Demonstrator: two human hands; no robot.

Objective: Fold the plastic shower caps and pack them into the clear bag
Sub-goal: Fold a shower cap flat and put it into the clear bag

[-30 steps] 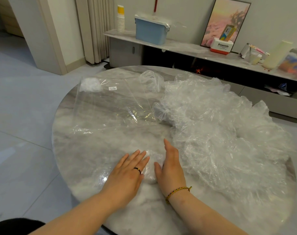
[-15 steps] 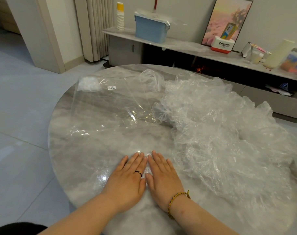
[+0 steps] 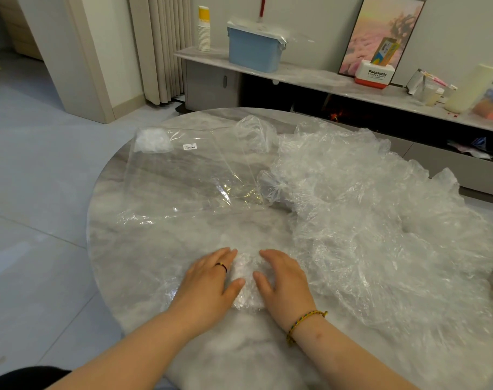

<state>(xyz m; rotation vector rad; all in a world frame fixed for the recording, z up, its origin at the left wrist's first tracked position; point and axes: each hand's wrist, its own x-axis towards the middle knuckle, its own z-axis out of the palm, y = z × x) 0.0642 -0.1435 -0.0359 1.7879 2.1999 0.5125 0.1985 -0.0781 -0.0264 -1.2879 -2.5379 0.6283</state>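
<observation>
Head view.

Item 1: folded shower cap, a small crumpled bundle of clear plastic, lying on the near part of the round marble table, directly between the 2 hands.

Item 2: left hand, palm down against the left side of the bundle, fingers loosely bent, thumb reaching toward the plastic. A dark ring sits on 1 finger.

Item 3: right hand, palm down against the right side of the bundle, fingers loosely bent, thumb touching the plastic. A braided bracelet circles the wrist. The 2 hands are apart, the bundle filling the gap; neither wraps round it.

Item 4: clear bag, lying flat on the far left part of the table, well apart from the hands, with a small white label and a white wad at its far corner.

Item 5: pile of shower caps, loose and crumpled, covering the right half of the table, its near edge just beside the right hand.

Item 6: background shelf carrying a blue bin, a stack of paper cups and a Panasonic box.
</observation>
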